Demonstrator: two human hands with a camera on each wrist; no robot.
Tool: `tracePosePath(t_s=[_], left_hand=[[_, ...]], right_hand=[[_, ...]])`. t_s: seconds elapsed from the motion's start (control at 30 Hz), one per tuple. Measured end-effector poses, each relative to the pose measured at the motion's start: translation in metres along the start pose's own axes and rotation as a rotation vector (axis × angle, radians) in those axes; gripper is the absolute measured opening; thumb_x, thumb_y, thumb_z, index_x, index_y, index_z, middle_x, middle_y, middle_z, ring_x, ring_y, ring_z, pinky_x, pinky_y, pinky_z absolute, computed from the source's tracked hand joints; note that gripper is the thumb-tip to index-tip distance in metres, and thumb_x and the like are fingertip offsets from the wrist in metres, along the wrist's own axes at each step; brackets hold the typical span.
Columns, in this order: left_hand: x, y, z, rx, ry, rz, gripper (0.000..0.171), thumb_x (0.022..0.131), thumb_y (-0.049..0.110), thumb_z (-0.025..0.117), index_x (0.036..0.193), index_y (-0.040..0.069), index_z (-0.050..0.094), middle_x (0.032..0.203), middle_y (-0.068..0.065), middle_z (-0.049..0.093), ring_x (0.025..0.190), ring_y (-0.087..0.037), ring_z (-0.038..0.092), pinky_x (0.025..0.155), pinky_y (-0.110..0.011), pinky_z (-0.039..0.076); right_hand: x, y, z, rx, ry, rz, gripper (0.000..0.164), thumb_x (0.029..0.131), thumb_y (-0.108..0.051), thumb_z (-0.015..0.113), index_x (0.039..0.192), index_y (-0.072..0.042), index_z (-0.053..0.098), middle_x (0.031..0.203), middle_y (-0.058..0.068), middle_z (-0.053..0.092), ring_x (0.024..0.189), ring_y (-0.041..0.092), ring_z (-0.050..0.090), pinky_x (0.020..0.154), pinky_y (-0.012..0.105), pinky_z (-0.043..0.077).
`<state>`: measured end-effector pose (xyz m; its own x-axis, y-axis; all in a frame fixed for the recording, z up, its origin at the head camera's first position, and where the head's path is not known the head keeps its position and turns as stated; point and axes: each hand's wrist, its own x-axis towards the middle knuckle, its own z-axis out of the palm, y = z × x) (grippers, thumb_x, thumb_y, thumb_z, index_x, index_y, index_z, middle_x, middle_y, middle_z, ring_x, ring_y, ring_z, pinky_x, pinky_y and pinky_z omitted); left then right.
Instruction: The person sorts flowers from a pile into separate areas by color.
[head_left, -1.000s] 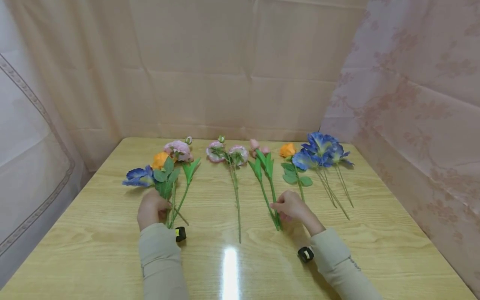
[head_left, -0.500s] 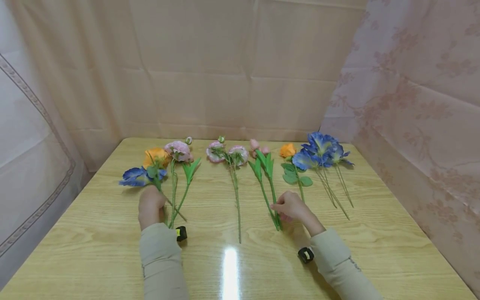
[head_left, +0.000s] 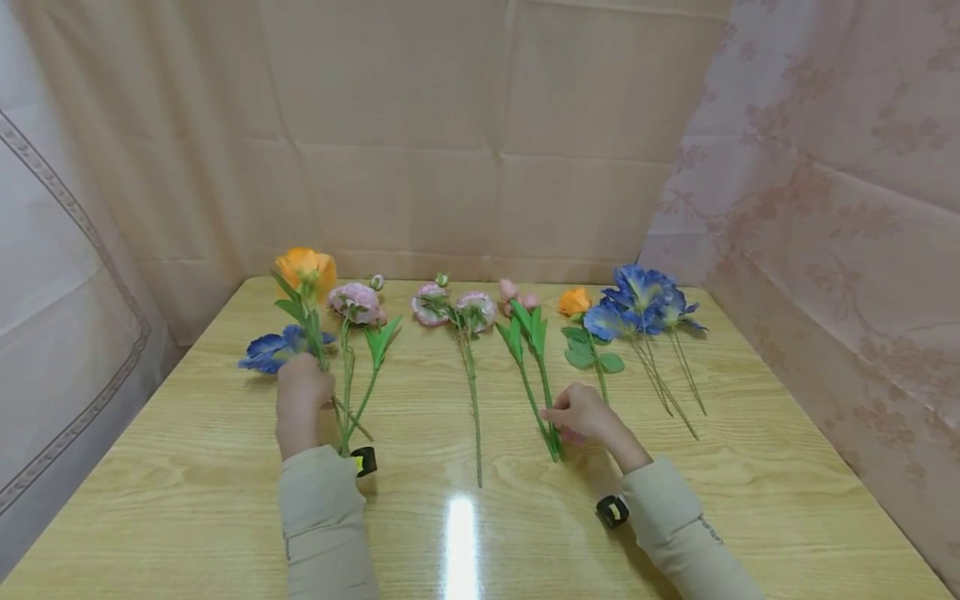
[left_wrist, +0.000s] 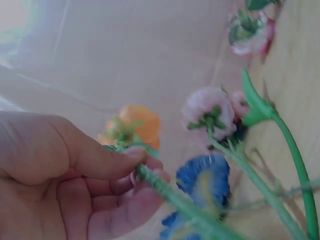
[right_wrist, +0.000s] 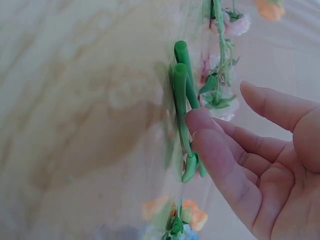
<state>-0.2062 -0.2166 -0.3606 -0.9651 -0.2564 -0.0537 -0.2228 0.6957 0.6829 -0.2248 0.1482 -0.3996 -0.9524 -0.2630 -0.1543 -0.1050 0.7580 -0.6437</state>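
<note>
My left hand [head_left: 303, 396] pinches the green stem of an orange rose [head_left: 307, 268] between thumb and fingers, as the left wrist view shows. The rose stands raised and tilted back, its bloom above the table's far edge in the head view. Behind this hand lies a blue flower [head_left: 276, 350]; just right of it are a pink peony-like flower [head_left: 356, 303] and a green tulip stem [head_left: 369, 392]. My right hand [head_left: 588, 411] is at the lower stems of two pink tulips [head_left: 542, 367]. Its thumb stands apart from the loosely bent fingers [right_wrist: 215, 150], which hold nothing.
A pale pink peony-like stem [head_left: 471, 375] lies mid-table. Further right lie a second orange rose [head_left: 575, 302] and several blue flowers [head_left: 641, 300]. Curtains [head_left: 480, 125] surround the wooden table [head_left: 187, 500] at the back and sides.
My left hand has lifted the orange rose, so its bloom has risen up and left from beside the pink flower. The blue flower is more exposed. My right hand has stayed in place.
</note>
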Motion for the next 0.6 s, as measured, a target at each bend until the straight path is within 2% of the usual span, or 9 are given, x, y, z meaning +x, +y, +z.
tracePosePath(t_s=[0.07,0.13,0.2,0.27,0.37,0.43,0.6], left_hand=[[0.001,0.005,-0.001,-0.025,-0.004,0.024,0.02,0.08,-0.005,0.04,0.06,0.0,0.041,0.053,-0.011,0.044,0.046,-0.023,0.057,0.043,-0.027,0.042],[0.002,0.01,0.0,-0.055,-0.022,0.048,0.023,0.084,-0.002,0.042,0.061,0.002,0.04,0.054,-0.006,0.042,0.048,-0.022,0.057,0.046,-0.028,0.041],[0.002,0.015,0.001,-0.078,-0.046,0.074,0.017,0.087,0.001,0.044,0.07,-0.003,0.047,0.057,-0.008,0.046,0.049,-0.022,0.057,0.05,-0.03,0.043],[0.003,0.02,0.005,-0.101,-0.055,0.115,0.013,0.089,0.002,0.046,0.086,-0.009,0.051,0.071,-0.015,0.054,0.055,-0.025,0.06,0.055,-0.031,0.046],[0.003,0.029,0.012,-0.174,-0.097,0.171,0.019,0.09,0.001,0.047,0.103,-0.013,0.048,0.084,-0.019,0.053,0.059,-0.027,0.06,0.055,-0.031,0.048],[0.004,0.034,0.018,-0.231,-0.132,0.247,0.018,0.089,-0.001,0.049,0.102,-0.014,0.048,0.086,-0.02,0.052,0.062,-0.028,0.06,0.055,-0.03,0.05],[0.002,0.046,0.03,-0.352,-0.294,0.452,0.013,0.087,-0.004,0.052,0.097,-0.012,0.049,0.08,-0.015,0.054,0.064,-0.023,0.059,0.057,-0.03,0.051]], right_hand=[[0.0,0.0,0.0,0.002,0.0,-0.002,0.027,0.086,-0.018,0.06,0.067,0.0,0.065,0.054,0.009,0.058,0.045,0.018,0.055,0.043,0.031,0.046],[0.0,0.001,-0.001,0.001,0.0,-0.003,0.027,0.086,-0.018,0.06,0.068,0.0,0.065,0.054,0.008,0.058,0.045,0.018,0.054,0.043,0.032,0.046],[-0.001,0.001,0.0,0.002,-0.001,-0.008,0.028,0.086,-0.018,0.06,0.067,0.0,0.064,0.053,0.008,0.057,0.044,0.018,0.053,0.042,0.032,0.046],[-0.001,0.001,0.0,-0.001,0.0,-0.013,0.028,0.087,-0.018,0.06,0.066,0.0,0.063,0.053,0.009,0.056,0.044,0.019,0.053,0.042,0.032,0.046],[-0.002,-0.001,0.0,-0.005,0.002,-0.042,0.027,0.086,-0.017,0.06,0.066,0.0,0.062,0.052,0.01,0.054,0.042,0.02,0.051,0.041,0.031,0.045],[-0.002,-0.002,0.0,-0.002,0.003,-0.06,0.024,0.086,-0.016,0.06,0.069,0.0,0.063,0.052,0.011,0.054,0.042,0.019,0.049,0.04,0.029,0.043],[-0.004,-0.005,0.0,0.041,-0.014,-0.101,0.018,0.085,-0.013,0.061,0.078,0.002,0.066,0.052,0.01,0.053,0.042,0.013,0.043,0.04,0.024,0.036]])
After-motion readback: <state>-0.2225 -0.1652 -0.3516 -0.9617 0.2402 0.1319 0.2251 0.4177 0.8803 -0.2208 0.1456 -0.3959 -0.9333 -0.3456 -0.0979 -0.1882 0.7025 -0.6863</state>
